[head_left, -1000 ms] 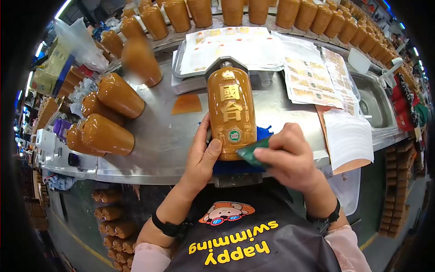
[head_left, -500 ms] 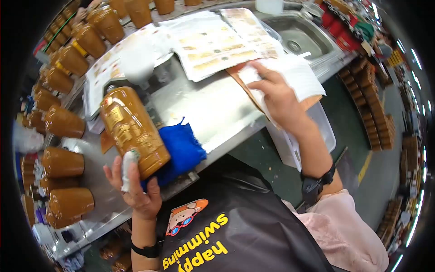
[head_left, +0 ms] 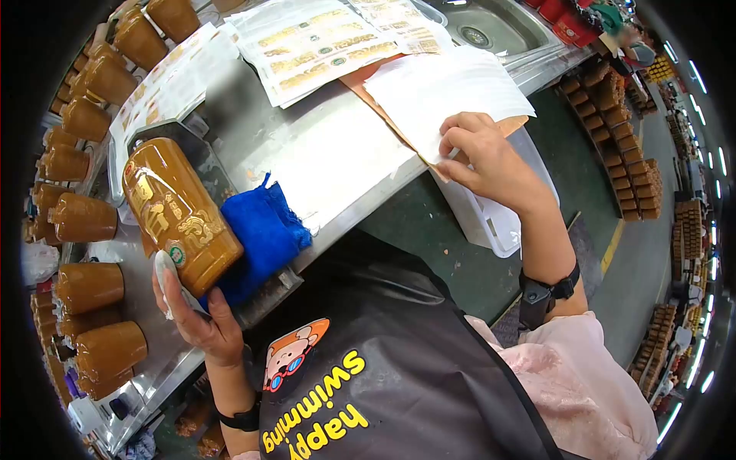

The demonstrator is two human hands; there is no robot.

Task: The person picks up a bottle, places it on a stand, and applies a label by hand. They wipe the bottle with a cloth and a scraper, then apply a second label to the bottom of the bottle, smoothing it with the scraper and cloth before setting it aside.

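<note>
A glossy brown bottle (head_left: 180,211) with gold lettering and a small green round label lies tilted on a dark stand at the left of the metal table. My left hand (head_left: 198,318), a white covering on one finger, is closed around its base end. Beside the bottle lies a crumpled blue cloth (head_left: 261,234). My right hand (head_left: 491,161) is at the near edge of a white sheet (head_left: 445,88), fingers curled in a pinch on its edge. Brown board (head_left: 373,100) shows beneath that sheet. Printed gold sticker sheets (head_left: 314,50) lie farther back.
Several brown pots (head_left: 88,284) line the left side and back. A metal sink (head_left: 498,31) is at the far right of the table. Below the table edge stands a white plastic bin (head_left: 502,230). Stacked brown goods (head_left: 617,146) stand on the floor to the right.
My right hand has drawn back toward me, from over the white sheet to its near edge. My left hand still holds the bottle, whose lettering and green label now face up more. The view has shifted.
</note>
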